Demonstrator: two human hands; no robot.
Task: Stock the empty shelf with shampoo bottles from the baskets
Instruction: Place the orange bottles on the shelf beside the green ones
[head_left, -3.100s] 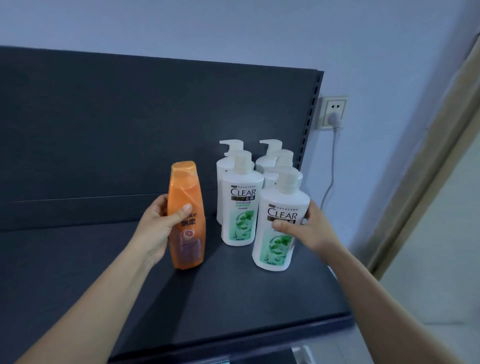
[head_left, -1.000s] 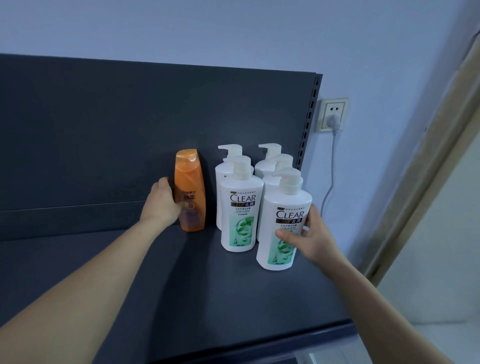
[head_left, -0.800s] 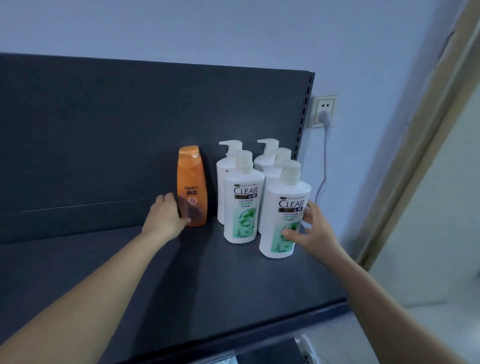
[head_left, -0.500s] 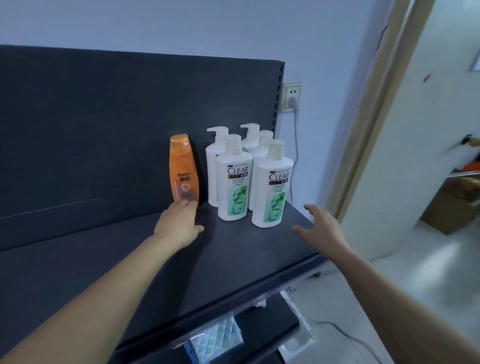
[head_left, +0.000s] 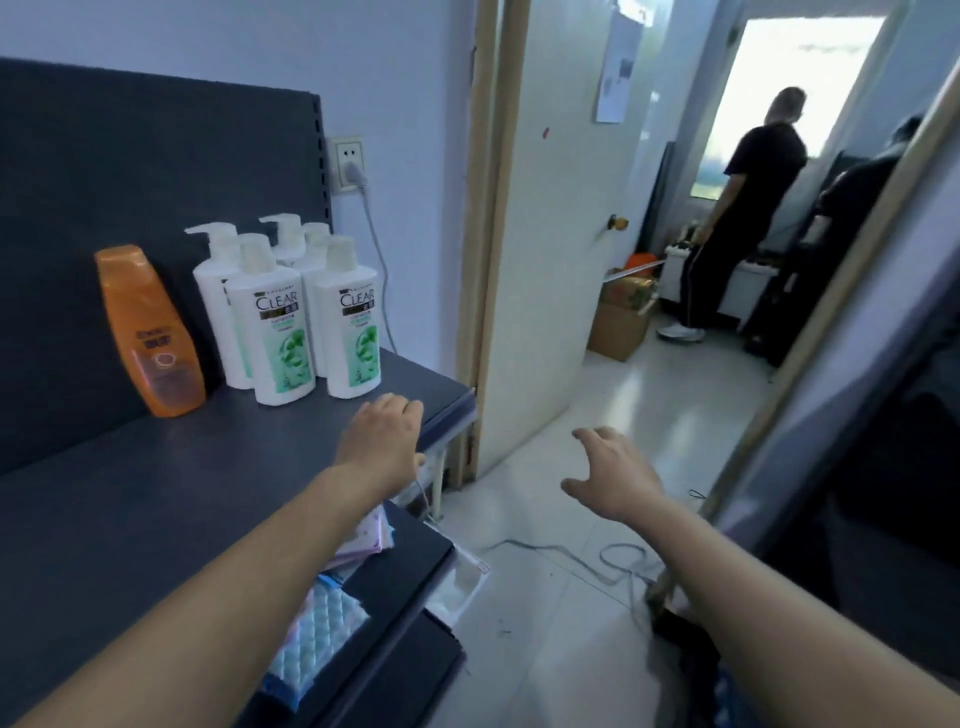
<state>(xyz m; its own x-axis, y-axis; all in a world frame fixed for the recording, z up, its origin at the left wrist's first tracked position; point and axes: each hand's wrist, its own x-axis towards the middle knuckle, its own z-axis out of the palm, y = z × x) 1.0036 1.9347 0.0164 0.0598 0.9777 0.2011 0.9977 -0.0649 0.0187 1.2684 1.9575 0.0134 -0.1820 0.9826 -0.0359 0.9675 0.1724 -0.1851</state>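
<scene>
On the dark shelf (head_left: 171, 499), near its right end and close to the back panel, stands an orange shampoo bottle (head_left: 150, 332), upright and a little apart from a tight cluster of white pump bottles (head_left: 291, 312). Two of these white bottles stand in front with green-and-white labels reading CLEAR; the others stand close behind them, and how many there are cannot be told for sure. Both hands are empty. The left hand (head_left: 384, 439) hovers over the shelf's front right corner, palm down, fingers loosely curled, touching no bottle. The right hand (head_left: 610, 475) is out past the shelf's end, above the pale floor (head_left: 571, 649), with fingers spread and released. Below the shelf, a lower level holds some quilted, light-coloured packets (head_left: 322, 629). A wall socket (head_left: 347, 163) with a plugged-in cord sits just right of the back panel. Beyond an open door (head_left: 561, 234), a person in dark clothes (head_left: 743, 208) stands facing a bright window.
</scene>
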